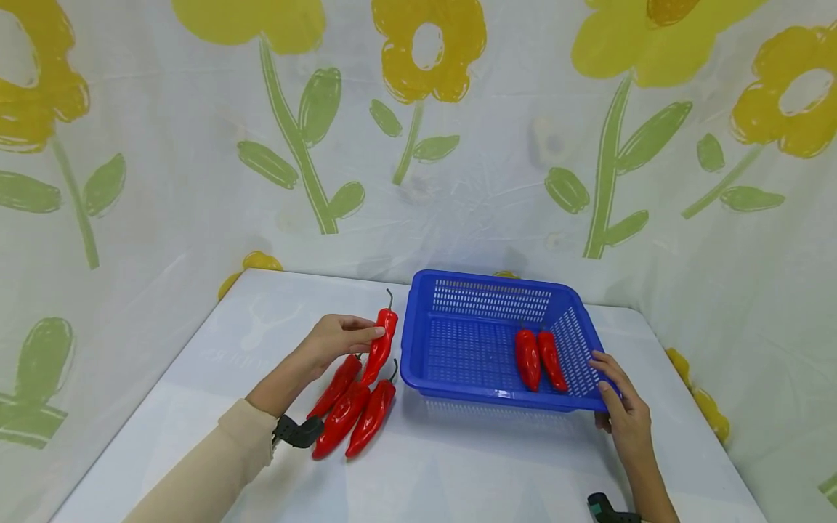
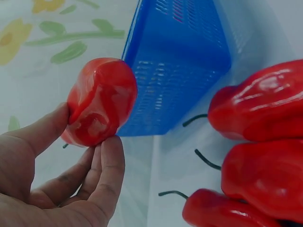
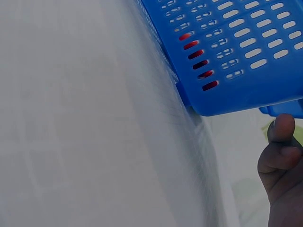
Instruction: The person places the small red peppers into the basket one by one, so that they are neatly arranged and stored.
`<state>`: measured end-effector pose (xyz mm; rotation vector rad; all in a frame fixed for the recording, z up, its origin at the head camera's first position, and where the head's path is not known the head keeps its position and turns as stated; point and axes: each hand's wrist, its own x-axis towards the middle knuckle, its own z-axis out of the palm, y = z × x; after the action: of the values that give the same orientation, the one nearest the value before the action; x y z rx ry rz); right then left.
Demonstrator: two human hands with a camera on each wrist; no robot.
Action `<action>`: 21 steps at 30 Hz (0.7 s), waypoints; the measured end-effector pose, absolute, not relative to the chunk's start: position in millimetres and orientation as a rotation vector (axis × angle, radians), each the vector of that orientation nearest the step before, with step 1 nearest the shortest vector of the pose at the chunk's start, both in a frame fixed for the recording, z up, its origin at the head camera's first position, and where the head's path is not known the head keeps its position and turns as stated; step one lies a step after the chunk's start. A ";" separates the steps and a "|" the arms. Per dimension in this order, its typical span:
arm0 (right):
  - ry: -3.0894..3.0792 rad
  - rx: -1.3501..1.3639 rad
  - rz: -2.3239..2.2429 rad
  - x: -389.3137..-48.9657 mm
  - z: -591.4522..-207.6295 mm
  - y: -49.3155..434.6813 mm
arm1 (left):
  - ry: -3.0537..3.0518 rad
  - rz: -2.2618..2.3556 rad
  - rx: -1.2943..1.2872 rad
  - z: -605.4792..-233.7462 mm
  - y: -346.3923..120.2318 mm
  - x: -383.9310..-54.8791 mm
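Note:
My left hand pinches a red chili pepper between thumb and fingertips, its stem pointing up. In the left wrist view the held pepper appears end-on beside the basket wall. Below it three more red peppers lie close together on the table, left of the blue plastic basket. My right hand grips the basket's front right corner, fingers over the rim. Inside the basket, two red peppers lie side by side toward the right end.
The white table runs beneath everything. A flower-printed curtain hangs close behind the table and along its sides. Black camera straps sit on both wrists.

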<state>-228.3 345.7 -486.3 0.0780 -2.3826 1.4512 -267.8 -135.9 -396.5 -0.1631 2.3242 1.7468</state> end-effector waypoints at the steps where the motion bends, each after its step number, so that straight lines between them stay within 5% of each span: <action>1: -2.382 0.078 1.451 -229.2 -486.3 345.2 | 2.322 1.745 -0.169 -395.1 -134.4 -268.7; 21: -2.392 0.100 1.436 -229.3 -486.5 347.3 | 2.234 1.845 -0.058 -390.7 -102.1 -279.8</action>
<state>-229.3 347.3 -486.5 0.0999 -2.3924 1.4359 -279.8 -102.1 -390.7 -0.0575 2.2337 1.8455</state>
